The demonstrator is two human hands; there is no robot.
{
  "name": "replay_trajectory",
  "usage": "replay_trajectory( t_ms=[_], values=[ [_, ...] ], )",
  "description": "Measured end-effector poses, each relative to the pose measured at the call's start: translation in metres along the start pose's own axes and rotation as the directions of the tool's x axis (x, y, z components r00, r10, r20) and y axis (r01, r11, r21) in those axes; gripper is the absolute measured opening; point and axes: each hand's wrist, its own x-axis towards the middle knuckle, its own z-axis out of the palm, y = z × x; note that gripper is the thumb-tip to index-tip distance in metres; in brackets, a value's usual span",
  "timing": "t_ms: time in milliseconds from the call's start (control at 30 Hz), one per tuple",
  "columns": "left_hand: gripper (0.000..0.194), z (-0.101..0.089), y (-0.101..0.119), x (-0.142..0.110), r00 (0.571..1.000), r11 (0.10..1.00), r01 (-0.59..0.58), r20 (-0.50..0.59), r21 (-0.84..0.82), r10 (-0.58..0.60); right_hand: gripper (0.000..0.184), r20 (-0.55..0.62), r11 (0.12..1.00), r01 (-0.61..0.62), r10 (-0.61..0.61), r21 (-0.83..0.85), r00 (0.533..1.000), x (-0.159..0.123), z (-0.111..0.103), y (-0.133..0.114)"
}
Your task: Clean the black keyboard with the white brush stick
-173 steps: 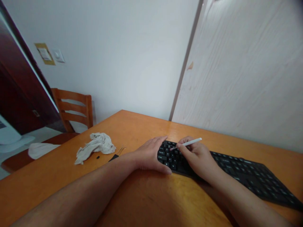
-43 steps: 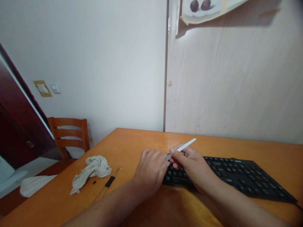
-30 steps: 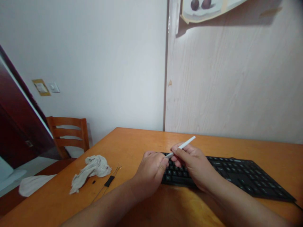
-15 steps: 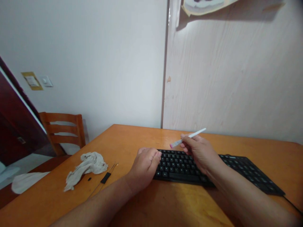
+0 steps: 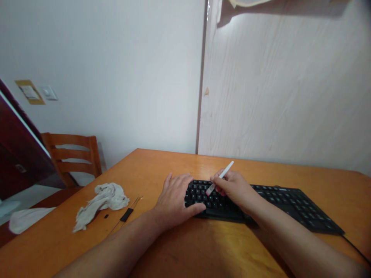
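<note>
A black keyboard [image 5: 278, 202] lies on the orange wooden table [image 5: 179, 247]. My left hand [image 5: 174, 199] rests on the keyboard's left end, fingers spread over the edge and thumb along its front. My right hand [image 5: 236, 191] pinches a thin white stick [image 5: 222, 175] with a pinkish tip, and the tip points down at the keys near the left end.
A crumpled grey cloth [image 5: 100, 202] lies on the table to the left, with a small black piece [image 5: 126, 214] and thin wires beside it. A wooden chair [image 5: 71, 158] stands beyond the table's left edge. A white wall and a pale wood panel rise behind.
My right hand has lowered the white stick from above the keyboard down onto the keys. My left hand has opened from a loose curl and settled on the keyboard's left end.
</note>
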Motion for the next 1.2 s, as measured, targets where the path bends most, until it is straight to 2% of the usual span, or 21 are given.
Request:
replay_trajectory(
  t_ms=[133, 267, 400, 467, 600, 700, 833, 933, 1067, 1133, 1200],
  values=[
    [0.098, 0.004, -0.003, -0.001, 0.999, 1.0, -0.008, 0.052, -0.009, 0.008, 0.022, -0.025, 0.983, 0.09, -0.095, -0.159, 0.995, 0.004, -0.004, 0.007],
    [0.104, 0.007, -0.006, -0.001, 0.997, 1.0, -0.018, 0.079, -0.005, 0.019, 0.023, -0.082, 0.96, 0.152, -0.176, -0.236, 0.981, 0.002, -0.007, 0.001],
    [0.109, 0.006, -0.006, -0.001, 0.993, 1.0, -0.014, 0.119, 0.005, 0.013, 0.024, 0.01, 0.975, 0.153, -0.154, -0.163, 0.988, -0.001, -0.002, 0.0],
    [0.112, 0.006, -0.006, -0.001, 0.991, 1.0, -0.011, 0.136, 0.008, 0.01, 0.023, 0.037, 0.969, 0.164, -0.16, -0.182, 0.986, -0.001, 0.0, 0.003],
    [0.114, 0.007, -0.006, -0.001, 0.989, 1.0, -0.018, 0.15, 0.01, 0.016, 0.023, 0.002, 0.946, 0.168, -0.175, -0.277, 0.985, 0.001, -0.003, 0.005],
    [0.114, 0.008, -0.008, -0.001, 0.989, 1.0, -0.025, 0.146, 0.007, 0.024, 0.024, -0.025, 0.952, 0.162, -0.175, -0.259, 0.984, 0.0, -0.004, 0.002],
    [0.116, 0.009, -0.008, -0.001, 0.987, 1.0, -0.014, 0.158, 0.012, 0.012, 0.024, 0.036, 0.967, 0.164, -0.16, -0.197, 0.987, -0.001, 0.0, 0.003],
    [0.119, 0.009, -0.007, 0.0, 0.984, 1.0, 0.005, 0.18, 0.024, -0.01, 0.022, 0.053, 0.957, 0.162, -0.154, -0.241, 0.987, 0.0, -0.001, 0.006],
    [0.12, 0.008, -0.006, 0.0, 0.982, 1.0, 0.012, 0.186, 0.02, -0.016, 0.023, -0.025, 0.929, 0.167, -0.185, -0.33, 0.982, 0.002, -0.008, 0.003],
    [0.12, 0.008, -0.007, 0.0, 0.982, 1.0, 0.009, 0.19, 0.02, -0.012, 0.023, -0.054, 0.934, 0.158, -0.185, -0.32, 0.981, 0.002, -0.01, 0.001],
    [0.12, 0.008, -0.007, 0.0, 0.981, 1.0, 0.004, 0.196, 0.021, -0.008, 0.023, -0.036, 0.945, 0.142, -0.159, -0.295, 0.987, 0.003, -0.01, 0.002]
  ],
)
